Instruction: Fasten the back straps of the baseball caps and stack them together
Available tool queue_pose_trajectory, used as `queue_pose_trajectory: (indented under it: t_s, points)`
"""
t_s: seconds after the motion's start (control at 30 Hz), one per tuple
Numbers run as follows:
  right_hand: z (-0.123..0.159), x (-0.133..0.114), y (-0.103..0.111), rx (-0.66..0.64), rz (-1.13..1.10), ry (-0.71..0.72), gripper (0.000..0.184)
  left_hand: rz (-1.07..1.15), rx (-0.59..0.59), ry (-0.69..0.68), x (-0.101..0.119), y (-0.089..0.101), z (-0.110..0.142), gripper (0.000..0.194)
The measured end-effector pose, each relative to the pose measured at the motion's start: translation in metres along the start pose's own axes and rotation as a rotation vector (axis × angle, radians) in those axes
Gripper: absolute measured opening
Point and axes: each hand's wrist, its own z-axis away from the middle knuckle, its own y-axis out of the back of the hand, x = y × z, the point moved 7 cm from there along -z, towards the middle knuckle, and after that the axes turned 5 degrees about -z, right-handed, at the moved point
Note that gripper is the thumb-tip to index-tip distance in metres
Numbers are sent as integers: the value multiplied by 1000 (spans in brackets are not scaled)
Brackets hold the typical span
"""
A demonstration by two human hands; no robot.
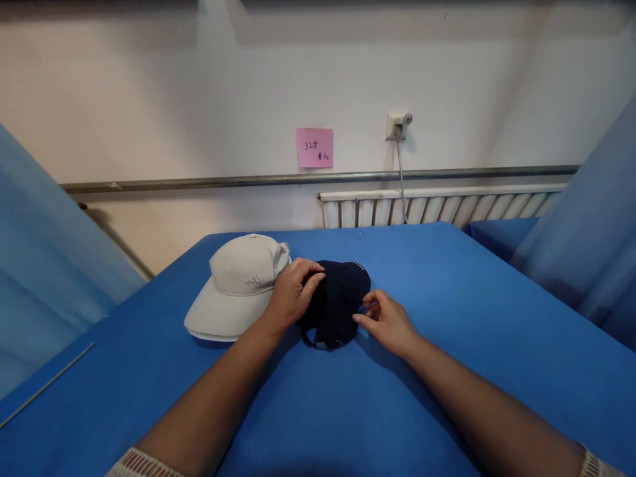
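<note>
A dark navy baseball cap (pixel 340 301) lies on the blue-covered table, its back strap toward me and its inside partly turned to the left. My left hand (pixel 296 289) pinches the cap's left edge between thumb and fingers. Close by the right side of the cap is my right hand (pixel 383 319), its thumb and curled fingers apart with nothing between them; whether the fingertips touch the fabric I cannot tell. To the left, a white baseball cap (pixel 243 265) with a small striped logo rests brim toward the near left, partly covered by my left hand.
The blue table cover (pixel 477 298) reaches the wall, where a metal rail (pixel 223 181) and a white radiator (pixel 437 205) run. A pink note (pixel 315 148) and a plugged-in socket (pixel 397 126) are above. Blue curtains (pixel 44 265) hang at both sides. A thin stick (pixel 47 385) lies left.
</note>
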Motion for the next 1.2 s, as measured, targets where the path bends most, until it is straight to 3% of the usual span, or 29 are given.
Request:
queue_pose_trajectory:
  t_s: [0.07, 0.2, 0.47, 0.5, 0.6, 0.7, 0.73, 0.9, 0.97, 1.03, 1.13, 1.2]
  points:
    - [-1, -10, -1, 14, 28, 82, 36, 8, -19, -13, 7, -3, 2, 13]
    - [-4, -25, -5, -4, 57, 200, 7, 30, -42, -31, 13, -6, 4, 14]
    - [9, -69, 17, 5, 104, 467, 9, 68, -39, -18, 10, -2, 4, 14]
    - [11, -73, 18, 6, 90, 473, 3, 87, -53, -19, 13, -3, 5, 14]
    - [14, -75, 11, -11, 79, 443, 26, 155, -102, -28, 25, -7, 7, 15]
    - [16, -74, 0, -83, 124, 444, 8, 220, -124, -24, 34, -9, 12, 14]
    - [16, -73, -1, -94, 131, 447, 2, 233, -109, -8, 33, -7, 14, 15]
    - [18, -73, 7, -20, 118, 460, 9, 174, 28, 172, 3, 20, 27, 17]
    - [20, -74, 8, 3, 120, 477, 9, 131, -31, 224, -7, 26, 33, 18]
    - [21, -74, 7, 13, 126, 492, 9, 115, -166, 253, -11, 22, 40, 20]
    - [22, -74, 4, 8, 146, 511, 10, 128, -353, 237, -3, 7, 51, 17]
    - [23, -74, 2, 4, 158, 517, 11, 129, -397, 193, 7, -3, 56, 15]
